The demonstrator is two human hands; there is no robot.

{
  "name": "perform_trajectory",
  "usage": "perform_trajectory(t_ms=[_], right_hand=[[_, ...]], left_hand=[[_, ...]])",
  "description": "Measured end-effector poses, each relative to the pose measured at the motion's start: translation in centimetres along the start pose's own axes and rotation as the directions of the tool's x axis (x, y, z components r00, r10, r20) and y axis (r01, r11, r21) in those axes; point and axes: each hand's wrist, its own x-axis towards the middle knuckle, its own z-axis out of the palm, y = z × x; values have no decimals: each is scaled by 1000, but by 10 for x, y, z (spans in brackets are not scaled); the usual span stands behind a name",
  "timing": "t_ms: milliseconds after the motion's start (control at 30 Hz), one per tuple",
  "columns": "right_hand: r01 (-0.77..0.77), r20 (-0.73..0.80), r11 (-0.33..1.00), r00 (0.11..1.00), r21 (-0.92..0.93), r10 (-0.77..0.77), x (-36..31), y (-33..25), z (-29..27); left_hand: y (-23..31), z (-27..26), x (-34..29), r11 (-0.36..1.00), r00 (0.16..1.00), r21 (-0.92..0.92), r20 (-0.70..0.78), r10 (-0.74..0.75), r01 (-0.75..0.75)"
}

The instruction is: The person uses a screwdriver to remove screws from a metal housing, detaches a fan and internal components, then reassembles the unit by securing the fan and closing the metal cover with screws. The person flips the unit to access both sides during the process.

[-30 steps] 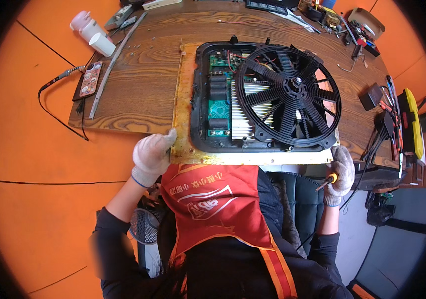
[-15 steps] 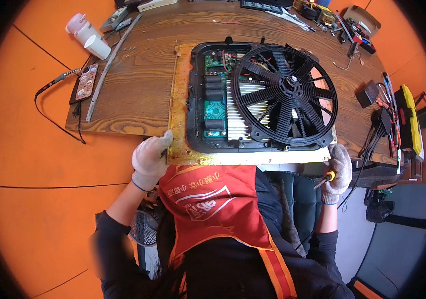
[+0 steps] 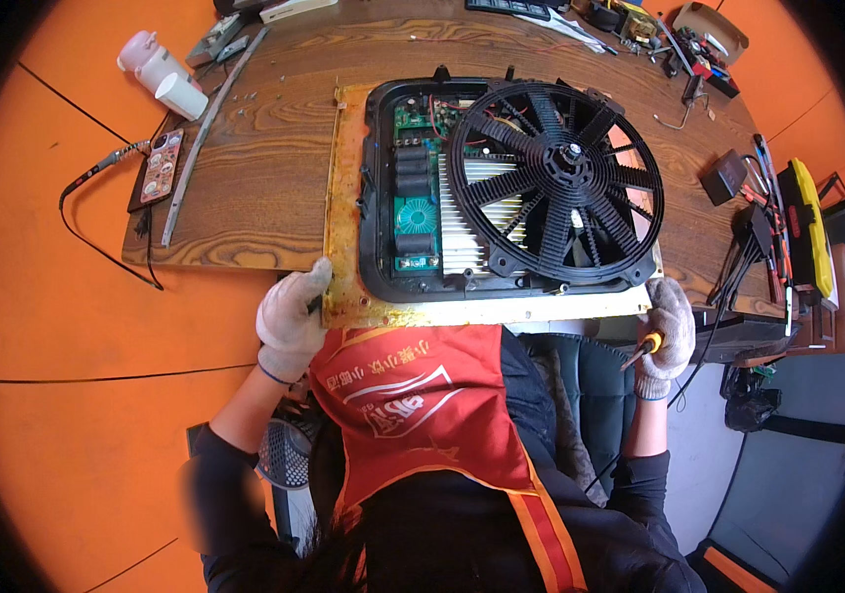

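An opened induction cooker (image 3: pixel 375 178) lies face down at the table's front, its black shell on a stained yellowish plate (image 3: pixel 345 227). Inside show a green circuit board (image 3: pixel 416 213), a silver finned heat sink (image 3: pixel 457 227) and a large black round spoked part (image 3: pixel 569 158), tilted over the right half. My gloved left hand (image 3: pixel 289 321) grips the plate's near left corner, thumb on top. At the near right corner, my gloved right hand (image 3: pixel 670 331) is closed round the edge and also holds a screwdriver (image 3: pixel 651 344) with a yellow handle. Its lower fingers are partly hidden.
On the wooden table (image 3: pixel 245 198), a metal strip (image 3: pixel 207 148), a phone (image 3: pixel 162 163) and a white cup (image 3: pixel 183 96) lie or stand at left. Several tools and cables (image 3: pixel 739 259) line the right edge, beside a yellow-edged case (image 3: pixel 811 227).
The whole view has shifted slightly, so most things appear a little farther left. Both hands keep the same hold on the cooker, and the screwdriver stays in my right hand.
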Motion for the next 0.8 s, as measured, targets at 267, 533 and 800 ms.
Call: perform_trajectory(t_ms=[267,533,800], right_hand=[[-53,59,999,997,-9,53,1,-4,-7],[-24,1,999,1000,35,24,-5,3,0],[-204,222,976,958,80,183,-3,2,-23]], left_hand=[[2,9,-1,944,999,-329,-23,-45,35],[17,12,8,998,998,16,-28,-53,54],[10,12,0,976,978,-108,109,-175,187]])
